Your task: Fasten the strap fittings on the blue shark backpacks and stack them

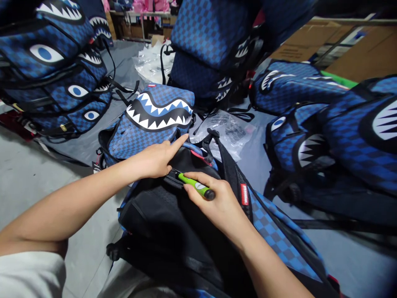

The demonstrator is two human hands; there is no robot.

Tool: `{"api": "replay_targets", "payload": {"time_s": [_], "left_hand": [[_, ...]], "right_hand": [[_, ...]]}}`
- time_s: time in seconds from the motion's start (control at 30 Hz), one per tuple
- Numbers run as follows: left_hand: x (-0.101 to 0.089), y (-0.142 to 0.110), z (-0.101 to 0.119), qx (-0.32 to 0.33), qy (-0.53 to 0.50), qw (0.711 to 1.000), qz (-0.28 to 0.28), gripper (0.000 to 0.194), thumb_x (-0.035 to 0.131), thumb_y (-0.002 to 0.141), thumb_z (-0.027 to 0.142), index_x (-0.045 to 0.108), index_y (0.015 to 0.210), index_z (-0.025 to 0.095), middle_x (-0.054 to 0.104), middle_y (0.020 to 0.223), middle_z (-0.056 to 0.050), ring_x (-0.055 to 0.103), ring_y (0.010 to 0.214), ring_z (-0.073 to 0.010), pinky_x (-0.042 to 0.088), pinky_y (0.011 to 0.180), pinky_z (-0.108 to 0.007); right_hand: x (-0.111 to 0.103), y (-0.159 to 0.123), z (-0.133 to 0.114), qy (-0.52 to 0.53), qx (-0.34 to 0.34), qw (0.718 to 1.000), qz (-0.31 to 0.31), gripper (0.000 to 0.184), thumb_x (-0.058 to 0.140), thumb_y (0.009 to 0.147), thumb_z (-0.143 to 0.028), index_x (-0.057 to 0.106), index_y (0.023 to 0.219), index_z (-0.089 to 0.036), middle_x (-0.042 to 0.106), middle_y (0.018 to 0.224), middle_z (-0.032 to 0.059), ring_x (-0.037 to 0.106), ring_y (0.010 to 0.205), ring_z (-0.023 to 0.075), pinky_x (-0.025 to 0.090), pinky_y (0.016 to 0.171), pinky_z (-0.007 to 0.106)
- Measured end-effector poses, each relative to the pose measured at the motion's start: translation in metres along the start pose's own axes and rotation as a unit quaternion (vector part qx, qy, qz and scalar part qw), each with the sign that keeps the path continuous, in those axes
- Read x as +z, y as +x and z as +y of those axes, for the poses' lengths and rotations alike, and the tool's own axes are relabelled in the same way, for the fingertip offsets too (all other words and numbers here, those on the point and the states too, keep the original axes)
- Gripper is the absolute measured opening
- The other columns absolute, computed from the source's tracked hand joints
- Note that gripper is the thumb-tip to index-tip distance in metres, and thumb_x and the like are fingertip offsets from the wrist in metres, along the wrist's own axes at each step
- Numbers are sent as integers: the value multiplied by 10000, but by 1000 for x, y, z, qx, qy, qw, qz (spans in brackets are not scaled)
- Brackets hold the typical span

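My right hand (214, 198) is closed round a slim green-handled tool (196, 185) with a black end cap. The dark tip of the tool points left, down at the top of a black-backed backpack (161, 231) lying in front of me. My left hand (158, 159) rests at the tool's tip, its index finger stretched out and the other fingers curled in. What those curled fingers grip is hidden. Beside my hands are the backpack's blue top handle (198, 152) and a black shoulder strap (229, 165). A blue checked shark-mouth backpack (120, 138) lies just beyond.
Several blue checked backpacks (58, 62) with eye patches are stacked on the left. More stand at the back (211, 37) and lie on the right (356, 124). Clear plastic wrap (232, 130) lies on the grey table. Cardboard boxes (366, 54) line the back right.
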State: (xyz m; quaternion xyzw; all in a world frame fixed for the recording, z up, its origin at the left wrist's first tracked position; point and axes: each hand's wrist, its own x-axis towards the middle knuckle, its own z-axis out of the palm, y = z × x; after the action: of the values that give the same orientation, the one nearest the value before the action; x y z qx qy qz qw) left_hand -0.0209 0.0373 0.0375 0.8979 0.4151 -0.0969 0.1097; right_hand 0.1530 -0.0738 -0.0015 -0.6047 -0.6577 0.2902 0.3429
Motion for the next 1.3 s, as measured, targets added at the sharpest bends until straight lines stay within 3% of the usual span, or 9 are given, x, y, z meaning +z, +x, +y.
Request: {"api": "replay_targets", "payload": {"time_s": [0.17, 0.4, 0.63, 0.8, 0.93, 1.13, 1.3], "left_hand": [[-2, 2, 0, 2, -1, 1000, -11, 974, 582, 887, 253, -117, 1565, 261, 560, 1305, -137, 631, 1109, -259, 481, 881, -314], [-6, 2, 2, 1, -7, 999, -39, 976, 565, 900, 243, -153, 1560, 231, 514, 1355, -175, 641, 1085, -257, 480, 883, -321], [-2, 4, 1, -5, -8, 999, -30, 970, 558, 896, 224, -150, 1559, 246, 517, 1317, -160, 634, 1072, -253, 476, 831, -310], [0, 5, 0, -7, -11, 1000, -25, 970, 555, 888, 209, -142, 1560, 250, 519, 1297, -154, 635, 1051, -250, 475, 809, -307], [-1, 5, 0, -5, -6, 1000, -22, 963, 544, 881, 181, -134, 1563, 244, 533, 1277, -151, 642, 1047, -249, 473, 796, -298], [1, 4, 0, -8, -7, 1000, -20, 935, 539, 893, 203, -110, 1566, 235, 540, 1285, -161, 656, 1044, -265, 479, 805, -314], [0, 5, 0, -8, -9, 1000, -21, 955, 549, 892, 199, -128, 1563, 243, 533, 1305, -165, 644, 1086, -275, 486, 818, -321]], "right_hand": [[0, -1, 1, -2, 7, 1000, 16, 241, 622, 856, -304, 760, 1046, -250, 787, 1001, 34, 742, 908, 251, 580, 779, 337], [9, 8, -4, 47, -10, 999, -22, 282, 626, 862, -287, 753, 1106, -224, 782, 1050, 31, 738, 898, 224, 561, 843, 343], [1, 7, -2, -54, 2, 998, -35, 276, 628, 870, -284, 754, 1110, -241, 774, 1087, 40, 731, 925, 267, 555, 804, 372], [2, 5, -1, -45, -15, 999, -28, 281, 634, 868, -276, 748, 1121, -232, 780, 1062, 40, 729, 943, 262, 550, 805, 357], [6, 5, -3, -66, -3, 998, -1, 262, 625, 873, -295, 756, 1092, -235, 790, 987, 35, 733, 844, 250, 548, 785, 367], [12, 10, -3, 28, -26, 999, -37, 281, 630, 875, -292, 737, 1130, -244, 777, 1080, 16, 733, 931, 223, 547, 867, 348], [2, 5, 1, -58, 3, 998, -12, 260, 617, 880, -302, 748, 1099, -255, 779, 1067, 26, 733, 933, 252, 555, 843, 373]]}}
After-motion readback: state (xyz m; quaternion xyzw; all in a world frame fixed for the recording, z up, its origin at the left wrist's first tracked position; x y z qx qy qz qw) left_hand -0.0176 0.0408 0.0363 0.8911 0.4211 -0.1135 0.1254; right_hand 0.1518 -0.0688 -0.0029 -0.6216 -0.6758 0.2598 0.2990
